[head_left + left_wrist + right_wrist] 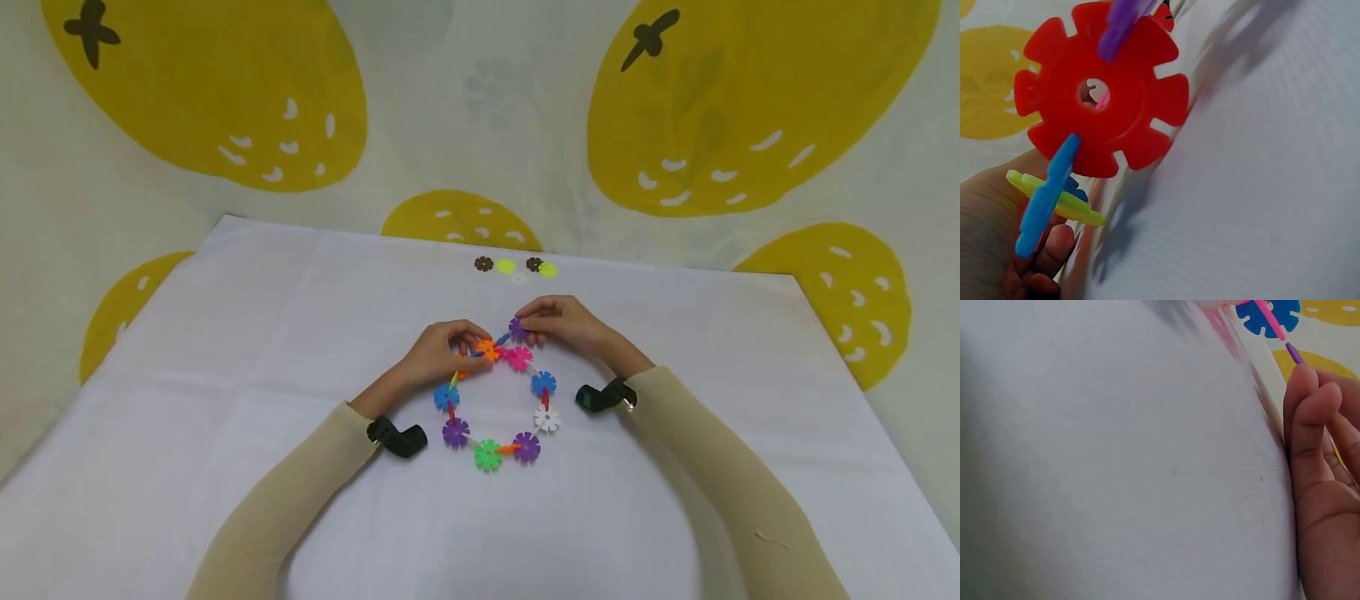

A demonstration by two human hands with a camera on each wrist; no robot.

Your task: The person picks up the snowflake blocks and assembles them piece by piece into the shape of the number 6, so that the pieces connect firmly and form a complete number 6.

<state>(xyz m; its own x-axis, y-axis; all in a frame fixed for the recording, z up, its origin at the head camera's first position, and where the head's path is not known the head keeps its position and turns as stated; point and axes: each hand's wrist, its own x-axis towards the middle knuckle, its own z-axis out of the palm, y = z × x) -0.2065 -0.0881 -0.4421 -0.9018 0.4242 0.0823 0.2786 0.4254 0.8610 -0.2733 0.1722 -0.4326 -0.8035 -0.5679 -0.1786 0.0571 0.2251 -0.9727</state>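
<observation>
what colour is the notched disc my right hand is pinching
Purple; the notched disc in your right hand shows best in the head view.

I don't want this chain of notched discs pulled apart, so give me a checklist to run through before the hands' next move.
1. Left hand pinching the orange notched plastic disc: ok.
2. Right hand pinching the farthest purple notched plastic disc: ok.
3. That purple disc fully seated in the blue plastic disc seen edge-on beside it: cannot tell; the joint is too small.
4. Left black wrist camera and right black wrist camera clear of the chain: ok in the head view.
5. Rightmost loose brown notched plastic disc and yellow notched plastic disc lying apart: not ok; they appear to overlap.
</observation>
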